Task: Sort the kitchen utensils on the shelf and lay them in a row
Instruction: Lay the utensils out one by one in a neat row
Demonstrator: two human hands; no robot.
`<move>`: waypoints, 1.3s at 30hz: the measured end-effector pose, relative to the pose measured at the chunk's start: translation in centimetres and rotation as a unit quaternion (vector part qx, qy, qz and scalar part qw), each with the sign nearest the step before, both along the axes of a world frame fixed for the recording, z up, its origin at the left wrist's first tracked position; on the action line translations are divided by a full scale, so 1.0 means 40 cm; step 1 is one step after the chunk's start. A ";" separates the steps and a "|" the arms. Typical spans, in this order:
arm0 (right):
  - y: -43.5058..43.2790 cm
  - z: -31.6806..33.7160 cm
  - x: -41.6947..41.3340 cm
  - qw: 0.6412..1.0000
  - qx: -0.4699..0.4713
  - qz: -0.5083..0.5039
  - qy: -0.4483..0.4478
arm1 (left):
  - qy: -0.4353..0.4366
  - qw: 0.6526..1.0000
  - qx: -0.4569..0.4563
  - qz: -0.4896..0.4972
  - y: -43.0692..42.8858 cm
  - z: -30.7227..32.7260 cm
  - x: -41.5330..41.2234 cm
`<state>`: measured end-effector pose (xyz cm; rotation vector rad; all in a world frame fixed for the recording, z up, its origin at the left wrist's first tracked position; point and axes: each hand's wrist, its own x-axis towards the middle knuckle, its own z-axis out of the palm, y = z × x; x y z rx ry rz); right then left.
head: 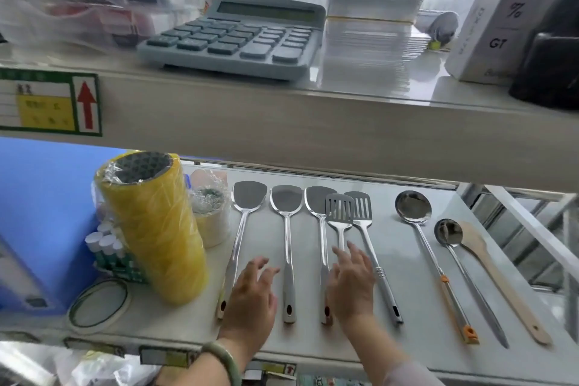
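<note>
On the pale lower shelf (pixel 407 332) steel utensils lie side by side, handles toward me. From the left: three solid turners (pixel 249 197) (pixel 285 200) (pixel 316 200), two slotted turners (pixel 340 208) (pixel 362 208), the first overlapping the third solid turner, a large ladle (pixel 413 207) with an orange-tipped handle, a smaller ladle (pixel 448 233), and a wooden spatula (pixel 474 243). My left hand (pixel 250 298) hovers open between the first two turner handles. My right hand (pixel 352 285) is spread open over the handle of the nearer slotted turner; whether it touches is unclear.
A tall stack of yellow tape rolls (pixel 156 229), a wrapped small tape roll (pixel 210 219), white-capped tubes (pixel 106 244) and a thin ring (pixel 100 304) crowd the shelf's left. The upper shelf (pixel 282 122) overhangs, carrying a calculator (pixel 238 37) and boxes.
</note>
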<state>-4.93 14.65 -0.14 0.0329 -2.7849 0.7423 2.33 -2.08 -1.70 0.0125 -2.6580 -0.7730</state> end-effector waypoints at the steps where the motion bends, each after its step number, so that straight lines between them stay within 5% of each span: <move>1: 0.033 0.006 -0.007 0.999 0.029 -0.010 -0.045 | 0.005 1.000 0.010 -0.026 0.029 0.009 -0.002; 7: 0.119 -0.004 -0.009 0.974 0.128 0.037 -0.184 | -0.087 0.994 0.016 -0.059 0.198 0.031 -0.032; 14: 0.138 -0.007 -0.021 0.971 0.098 0.016 -0.216 | -0.188 0.982 -0.029 -0.017 0.257 0.029 -0.072; 39: 0.226 0.004 -0.056 0.970 0.038 -0.046 -0.235 | -0.185 0.981 -0.060 0.006 0.299 0.033 -0.074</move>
